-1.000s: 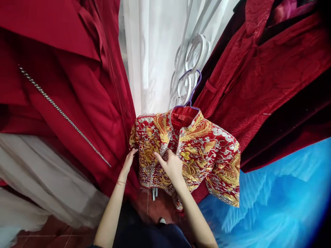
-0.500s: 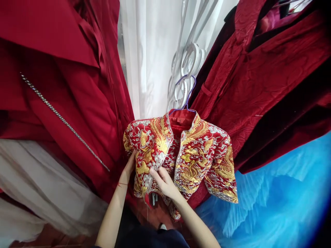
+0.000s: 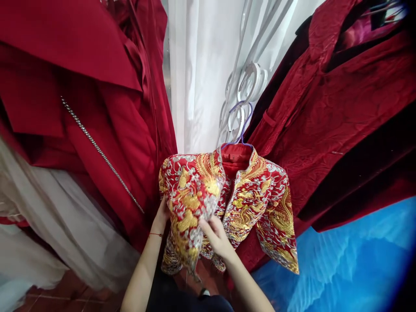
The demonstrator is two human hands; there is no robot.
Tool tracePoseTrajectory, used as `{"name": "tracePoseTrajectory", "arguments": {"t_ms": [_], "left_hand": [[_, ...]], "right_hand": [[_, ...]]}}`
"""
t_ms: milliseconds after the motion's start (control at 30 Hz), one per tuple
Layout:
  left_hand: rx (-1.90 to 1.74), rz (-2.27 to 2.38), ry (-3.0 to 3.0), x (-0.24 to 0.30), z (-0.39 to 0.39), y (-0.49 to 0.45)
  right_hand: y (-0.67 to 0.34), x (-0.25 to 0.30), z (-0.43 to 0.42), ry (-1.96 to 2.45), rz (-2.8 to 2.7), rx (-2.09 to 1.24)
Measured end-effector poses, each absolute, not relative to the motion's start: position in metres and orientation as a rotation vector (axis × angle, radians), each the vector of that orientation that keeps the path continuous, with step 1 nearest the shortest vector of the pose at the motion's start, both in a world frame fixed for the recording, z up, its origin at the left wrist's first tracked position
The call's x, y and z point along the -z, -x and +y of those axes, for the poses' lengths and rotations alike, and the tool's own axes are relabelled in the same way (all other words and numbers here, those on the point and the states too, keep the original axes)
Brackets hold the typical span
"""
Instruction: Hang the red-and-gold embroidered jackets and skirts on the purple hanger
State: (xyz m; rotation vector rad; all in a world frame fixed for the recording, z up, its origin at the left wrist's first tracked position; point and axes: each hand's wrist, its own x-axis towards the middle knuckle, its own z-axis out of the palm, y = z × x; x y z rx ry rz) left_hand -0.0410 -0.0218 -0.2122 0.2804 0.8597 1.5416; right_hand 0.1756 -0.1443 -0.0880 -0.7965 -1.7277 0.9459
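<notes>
The right grip [image 3: 218, 237] is closed on the front edge of a red jacket [image 3: 248, 203], thumb on the outside and fingers bent in at the opening. The jacket is spread just above and to both sides of this grip, thick with gold and silver embroidery; the front panel beside the thumb is blurred. The left grip [image 3: 161, 215] is at the jacket's other side, left of the right grip, with its fingers hidden behind the cloth, so I cannot tell whether they are closed on it. A thin red bracelet [image 3: 156, 235] circles the wrist just below the left grip.

Above the right grip, the jacket's stand-up collar sits around a purple hanger [image 3: 242, 135], with a small label [image 3: 235, 157] inside the neck. The hanger's hook is beside the rings of a white stand [image 3: 248, 84], farther above, before a white curtain [image 3: 204, 73].

Left of the left grip hangs a deep red dress [image 3: 107, 117] crossed by a silvery beaded trim [image 3: 103, 156], with pale gauzy fabric [image 3: 87, 229] lower down. Right of the right grip, beyond the jacket, hangs a patterned red garment [image 3: 325, 125], with bright blue fabric [image 3: 360, 264] below it. The tiled floor [image 3: 50, 299] shows below both grips.
</notes>
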Motion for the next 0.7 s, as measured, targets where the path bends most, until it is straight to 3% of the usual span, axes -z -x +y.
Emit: {"name": "tracePoseTrajectory", "arguments": {"t_ms": [200, 400, 567, 700], "left_hand": [[-1.577, 0.79, 0.079, 0.239, -0.036, 0.043], [-1.842, 0.657, 0.116, 0.223, -0.089, 0.052], [-2.089, 0.823, -0.145, 0.22, -0.152, 0.088], [-1.974, 1.123, -0.165, 0.233, -0.18, 0.122]], "right_hand": [[-0.213, 0.092, -0.111, 0.941, -1.527, -0.779], [-0.247, 0.101, -0.084, 1.202, -1.37, -0.495], [-0.251, 0.11, -0.077, 1.186, -1.329, -0.529], [-0.248, 0.119, -0.072, 1.197, -1.32, -0.575]]}}
